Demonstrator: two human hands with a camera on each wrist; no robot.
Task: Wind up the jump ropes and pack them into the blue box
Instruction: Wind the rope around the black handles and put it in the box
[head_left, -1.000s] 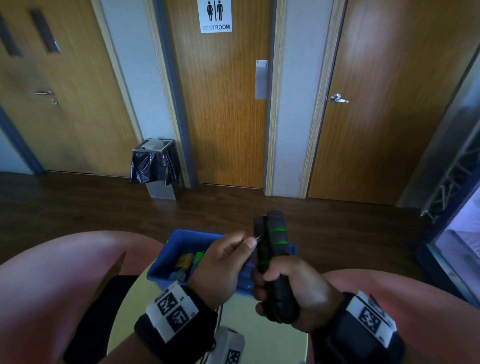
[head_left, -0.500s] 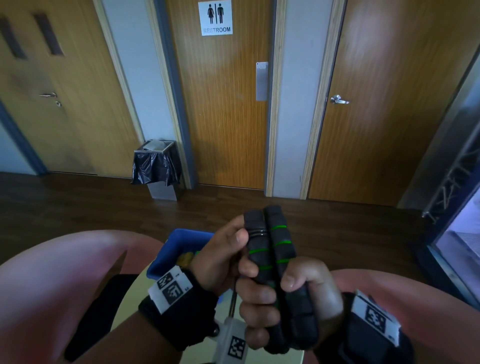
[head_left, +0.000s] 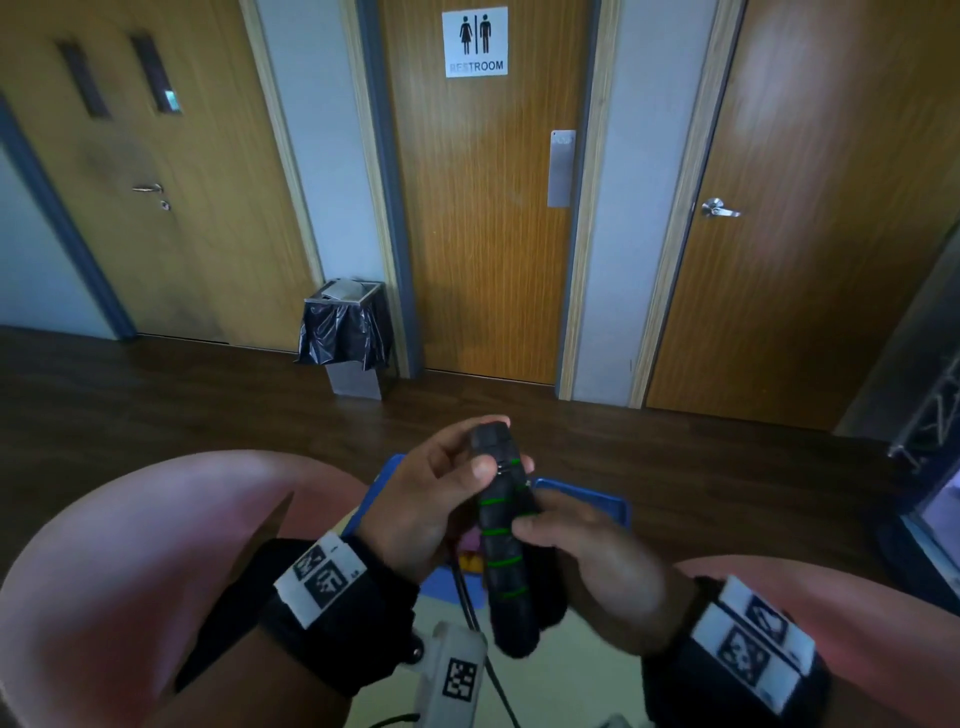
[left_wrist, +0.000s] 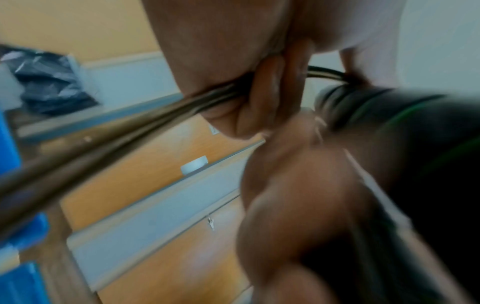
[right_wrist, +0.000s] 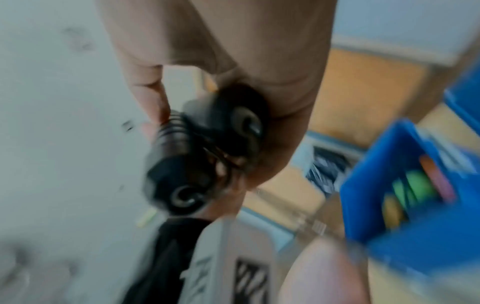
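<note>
winding the black rope, box waiting

right hand (head_left: 587, 561) grips the 2 handles (head_left: 501, 540); left hand (head_left: 436, 493) pinches cord (left_wrist: 145, 115) at their top. blue box (head_left: 597, 506) just behind holds colourful ropes (count unclear); this one is not packed.

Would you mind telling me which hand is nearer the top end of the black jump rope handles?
Left. The left hand wraps its fingers round the top end of the jump rope handles; the right hand grips lower down, around the middle.

Two hands (head_left: 431, 499); two black handles (head_left: 501, 545); one blue box (head_left: 597, 506); three doors (head_left: 483, 208); one bin (head_left: 345, 332).
</note>
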